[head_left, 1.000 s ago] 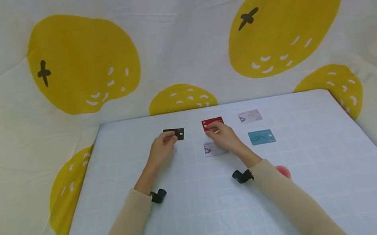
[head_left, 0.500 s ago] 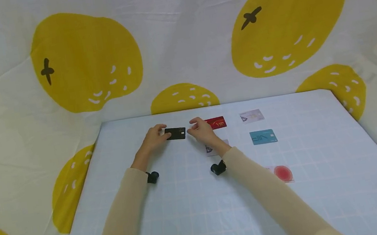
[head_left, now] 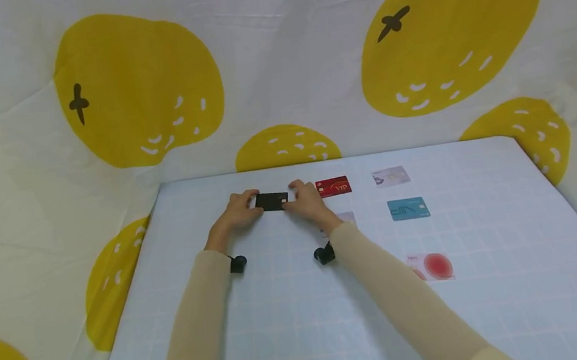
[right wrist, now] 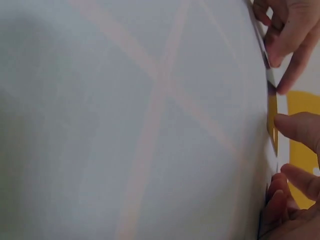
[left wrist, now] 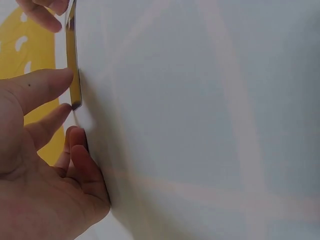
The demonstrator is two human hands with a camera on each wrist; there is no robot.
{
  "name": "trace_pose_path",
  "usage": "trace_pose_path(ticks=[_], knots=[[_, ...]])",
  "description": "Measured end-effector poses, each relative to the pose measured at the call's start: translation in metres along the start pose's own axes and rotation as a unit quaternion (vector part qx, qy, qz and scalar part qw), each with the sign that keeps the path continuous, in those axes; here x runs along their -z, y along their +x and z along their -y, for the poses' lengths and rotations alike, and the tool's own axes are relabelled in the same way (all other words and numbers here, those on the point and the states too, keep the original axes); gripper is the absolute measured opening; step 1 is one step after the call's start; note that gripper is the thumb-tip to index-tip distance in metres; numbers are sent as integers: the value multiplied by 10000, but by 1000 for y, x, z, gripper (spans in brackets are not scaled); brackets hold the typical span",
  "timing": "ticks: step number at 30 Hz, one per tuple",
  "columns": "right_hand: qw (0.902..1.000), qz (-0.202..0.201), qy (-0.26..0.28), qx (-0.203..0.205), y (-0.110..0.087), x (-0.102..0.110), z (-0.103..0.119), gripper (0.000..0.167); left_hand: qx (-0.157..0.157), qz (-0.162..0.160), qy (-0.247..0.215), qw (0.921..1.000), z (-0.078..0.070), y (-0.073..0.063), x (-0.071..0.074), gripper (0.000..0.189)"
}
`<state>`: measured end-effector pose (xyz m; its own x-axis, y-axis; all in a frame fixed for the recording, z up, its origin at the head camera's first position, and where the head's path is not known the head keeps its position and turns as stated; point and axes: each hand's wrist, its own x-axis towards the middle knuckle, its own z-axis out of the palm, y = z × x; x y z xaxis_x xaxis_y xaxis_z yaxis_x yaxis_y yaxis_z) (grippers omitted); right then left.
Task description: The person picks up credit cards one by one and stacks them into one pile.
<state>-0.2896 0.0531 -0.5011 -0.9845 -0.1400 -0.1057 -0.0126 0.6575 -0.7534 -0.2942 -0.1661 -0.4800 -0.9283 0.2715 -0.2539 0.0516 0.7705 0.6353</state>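
A black bank card [head_left: 272,201] lies near the table's far edge, with a small chip at its right end. My left hand [head_left: 237,212] holds its left end, thumb at the lower corner and forefinger at the upper one. From the other side my right hand [head_left: 307,203] holds the right end, its thumb on the lower corner and its forefinger bent above. The left wrist view shows the card [left wrist: 74,65] almost edge-on, with the thumb against it. Just right of my right fingers lies a red VIP card [head_left: 335,186]. A pale card [head_left: 348,218] is partly hidden behind my right wrist.
Further right lie a pale patterned card [head_left: 391,176] and a teal card [head_left: 408,208]. Nearer, a card with a red circle [head_left: 438,266] is partly covered by my right sleeve. The white checked table [head_left: 289,340] meets a fruit-print cloth at the back.
My right hand has moved left from over the red card to the black card's right end. My left hand has shifted to its left end, uncovering it. The card has barely moved.
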Motion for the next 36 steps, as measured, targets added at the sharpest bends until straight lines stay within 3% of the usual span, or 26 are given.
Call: trace_pose_path(ticks=[13, 28, 36], knots=[[9993, -39, -353, -74, 0, -5, 3, 49, 35, -200, 11, 9998, -1, 3, -3, 52], [9997, 12, -208, -128, -2, -3, 5, 44, 162, -196, -130, 9996, -2, 2, -3, 55], [9999, -48, 38, -154, -3, -4, 7, 45, 167, -455, -395, 9980, 1, 3, -7, 55]])
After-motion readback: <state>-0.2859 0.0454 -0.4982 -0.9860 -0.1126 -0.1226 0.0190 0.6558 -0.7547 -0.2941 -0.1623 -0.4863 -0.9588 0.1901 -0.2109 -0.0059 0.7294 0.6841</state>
